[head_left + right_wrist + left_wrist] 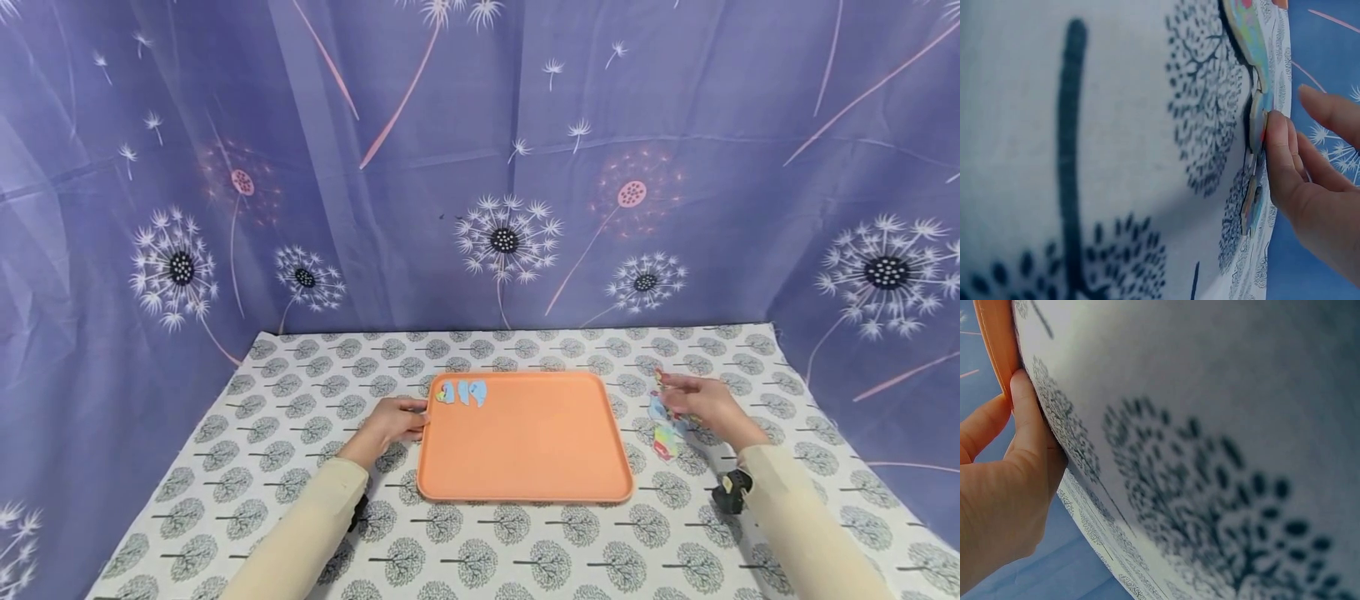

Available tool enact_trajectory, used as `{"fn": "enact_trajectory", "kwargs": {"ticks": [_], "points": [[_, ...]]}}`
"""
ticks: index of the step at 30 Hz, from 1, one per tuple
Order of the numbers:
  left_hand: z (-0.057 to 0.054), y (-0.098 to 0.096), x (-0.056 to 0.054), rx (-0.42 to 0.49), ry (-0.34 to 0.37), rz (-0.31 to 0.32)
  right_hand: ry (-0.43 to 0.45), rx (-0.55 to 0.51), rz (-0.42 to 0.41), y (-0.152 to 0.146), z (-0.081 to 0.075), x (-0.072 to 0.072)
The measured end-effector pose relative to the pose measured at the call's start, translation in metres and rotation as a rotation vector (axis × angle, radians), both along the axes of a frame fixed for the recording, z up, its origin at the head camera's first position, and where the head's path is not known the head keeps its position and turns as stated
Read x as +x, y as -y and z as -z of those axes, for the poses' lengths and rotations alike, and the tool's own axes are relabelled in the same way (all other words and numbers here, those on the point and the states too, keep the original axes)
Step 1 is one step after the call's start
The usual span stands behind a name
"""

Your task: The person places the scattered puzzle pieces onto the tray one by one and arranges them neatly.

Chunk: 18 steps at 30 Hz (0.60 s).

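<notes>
From where I stand, the orange tray [525, 450] lies flat near the middle of the surface [480, 567], which wears a tree-printed cloth. In its far left corner sits a short row of small pieces [472, 392], mostly blue, the leftmost with yellow-green and red; the rest of the tray's orange floor shows bare up to its raised rim. The left hand [390, 421] pinches the tray's left rim between thumb and fingers. Off the right rim, across a strip of cloth, more colourful pieces [665, 442] lie loosely grouped. The right hand [708, 406] is over them, fingers loose and fairly straight, fingertips against a piece without gripping it. Cloth also shows between the tray's far rim and the back edge, near a purple dandelion curtain [405, 208]. Any lettering on the pieces is too small to read.
</notes>
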<state>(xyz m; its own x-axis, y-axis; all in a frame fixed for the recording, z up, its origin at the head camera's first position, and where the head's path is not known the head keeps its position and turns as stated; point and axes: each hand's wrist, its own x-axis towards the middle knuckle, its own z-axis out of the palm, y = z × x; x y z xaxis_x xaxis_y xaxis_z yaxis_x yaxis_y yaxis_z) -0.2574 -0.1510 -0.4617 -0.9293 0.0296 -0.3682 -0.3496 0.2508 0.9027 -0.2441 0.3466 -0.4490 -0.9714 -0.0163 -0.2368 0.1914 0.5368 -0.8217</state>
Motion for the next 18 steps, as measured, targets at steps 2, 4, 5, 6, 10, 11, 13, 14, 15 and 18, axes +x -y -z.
{"fn": "enact_trajectory", "kwargs": {"ticks": [2, 4, 5, 6, 10, 11, 13, 14, 15, 18], "points": [[0.0002, 0.0001, 0.0, -0.003, 0.002, -0.001, -0.011, 0.022, -0.013, -0.0009, 0.0023, -0.0002], [0.0008, -0.0002, -0.0004, -0.007, 0.002, -0.003, -0.016, 0.039, -0.028, -0.0009, 0.0039, -0.0005], [0.0009, -0.0004, -0.0004, -0.009, 0.0, -0.005, -0.019, 0.05, -0.038, -0.0006, 0.0044, -0.0007], [0.0011, -0.0005, -0.0005, -0.011, -0.001, -0.005, -0.019, 0.054, -0.045, 0.0, 0.0047, -0.0009], [0.0013, -0.001, -0.0001, -0.02, -0.006, -0.005, -0.001, 0.082, -0.037, 0.0022, 0.0062, -0.0028], [0.0009, -0.001, 0.0003, -0.022, -0.005, -0.006, 0.0, 0.092, -0.037, 0.0024, 0.0065, -0.0032], [0.0005, -0.0008, 0.001, -0.029, -0.009, -0.001, 0.008, 0.103, -0.024, 0.0029, 0.0072, -0.0037], [0.0002, -0.0006, 0.0014, -0.031, -0.01, -0.002, 0.01, 0.11, -0.02, 0.0031, 0.0075, -0.004], [-0.0002, -0.0005, 0.0016, -0.032, -0.009, -0.004, 0.008, 0.113, -0.021, 0.0032, 0.008, -0.0043], [-0.0014, -0.0004, 0.0022, -0.035, -0.015, -0.001, 0.007, 0.091, -0.018, 0.0041, 0.0087, -0.0051]]}}
